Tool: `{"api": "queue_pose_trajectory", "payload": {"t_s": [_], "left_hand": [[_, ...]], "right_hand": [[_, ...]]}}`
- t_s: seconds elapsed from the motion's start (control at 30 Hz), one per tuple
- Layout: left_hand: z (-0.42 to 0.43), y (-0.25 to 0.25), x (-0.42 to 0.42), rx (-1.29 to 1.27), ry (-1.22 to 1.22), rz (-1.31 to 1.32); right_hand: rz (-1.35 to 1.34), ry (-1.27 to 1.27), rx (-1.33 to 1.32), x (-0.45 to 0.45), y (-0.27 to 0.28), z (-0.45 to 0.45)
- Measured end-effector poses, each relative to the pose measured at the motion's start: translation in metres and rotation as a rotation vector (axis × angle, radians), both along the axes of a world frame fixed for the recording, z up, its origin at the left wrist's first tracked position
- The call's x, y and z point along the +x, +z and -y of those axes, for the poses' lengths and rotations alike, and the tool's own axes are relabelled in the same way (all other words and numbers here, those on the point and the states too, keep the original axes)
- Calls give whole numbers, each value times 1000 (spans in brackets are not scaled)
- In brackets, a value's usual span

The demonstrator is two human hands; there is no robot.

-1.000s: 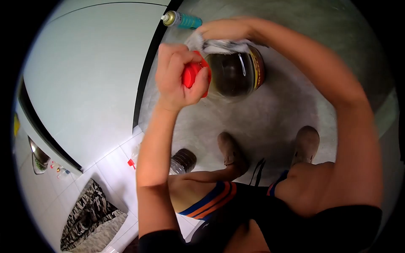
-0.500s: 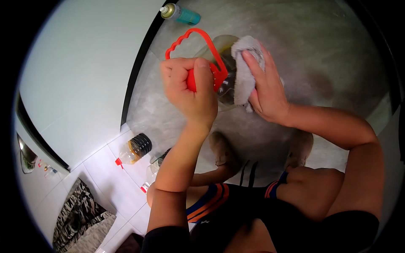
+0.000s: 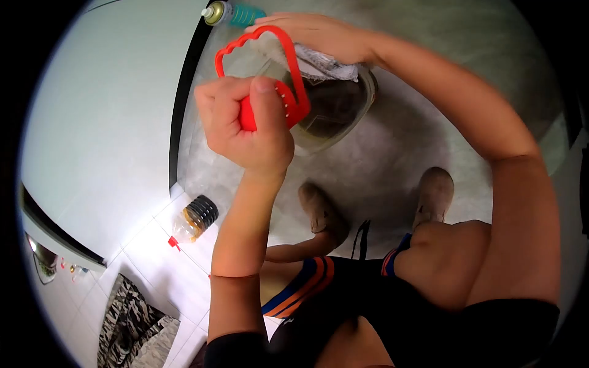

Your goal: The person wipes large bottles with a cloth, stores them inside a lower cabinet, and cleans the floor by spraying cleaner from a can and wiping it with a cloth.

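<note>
Two shoes [image 3: 435,193] stand nearest on the smooth grey floor [image 3: 380,165], with white tiles [image 3: 150,264] to the left carrying a crumpled camouflage cloth [image 3: 126,313] and, beyond it, a small bottle [image 3: 199,214] of dark liquid with a red cap. Farther on, the left hand [image 3: 251,122] is closed in a fist around the red lid [image 3: 246,113] of a large clear jug [image 3: 334,101], whose neck points left and whose red handle [image 3: 291,55] rises ungripped. Half a second ago the right hand [image 3: 319,37] pressed the grey-white rag [image 3: 325,64] to the jug's right end; now it reaches over the far side, fingers extended over the rag. Just beyond those fingertips lies a teal spray can [image 3: 236,13], near the black edging [image 3: 184,98] of a broad white panel [image 3: 116,110] on the left.
</note>
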State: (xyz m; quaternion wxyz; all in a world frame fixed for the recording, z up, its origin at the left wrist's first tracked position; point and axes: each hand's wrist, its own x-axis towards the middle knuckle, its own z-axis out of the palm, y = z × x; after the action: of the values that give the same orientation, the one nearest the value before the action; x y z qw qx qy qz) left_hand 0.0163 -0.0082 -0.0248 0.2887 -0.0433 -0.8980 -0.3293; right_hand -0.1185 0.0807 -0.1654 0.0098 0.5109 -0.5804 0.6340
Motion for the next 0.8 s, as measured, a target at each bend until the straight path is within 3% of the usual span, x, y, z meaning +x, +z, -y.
{"api": "queue_pose_trajectory", "payload": {"t_s": [0.13, 0.23, 0.33, 0.43, 0.53, 0.67, 0.8], "left_hand": [[-1, -2, 4, 25, 19, -1], [-1, 1, 8, -5, 12, 8], [3, -2, 6, -30, -35, -15], [1, 4, 4, 17, 2, 42], [7, 2, 4, -62, -82, 5], [5, 0, 2, -19, -85, 6], [9, 0, 2, -30, -92, 33]], "right_hand": [[386, 6, 140, 35, -12, -59], [797, 24, -26, 68, 0, -67], [241, -309, 394, 76, 45, -62], [-31, -178, 443, 68, 88, -44], [-45, -174, 435, 62, 56, -48], [338, 214, 290, 43, 36, -92], [432, 465, 352, 16, 45, -92]]}}
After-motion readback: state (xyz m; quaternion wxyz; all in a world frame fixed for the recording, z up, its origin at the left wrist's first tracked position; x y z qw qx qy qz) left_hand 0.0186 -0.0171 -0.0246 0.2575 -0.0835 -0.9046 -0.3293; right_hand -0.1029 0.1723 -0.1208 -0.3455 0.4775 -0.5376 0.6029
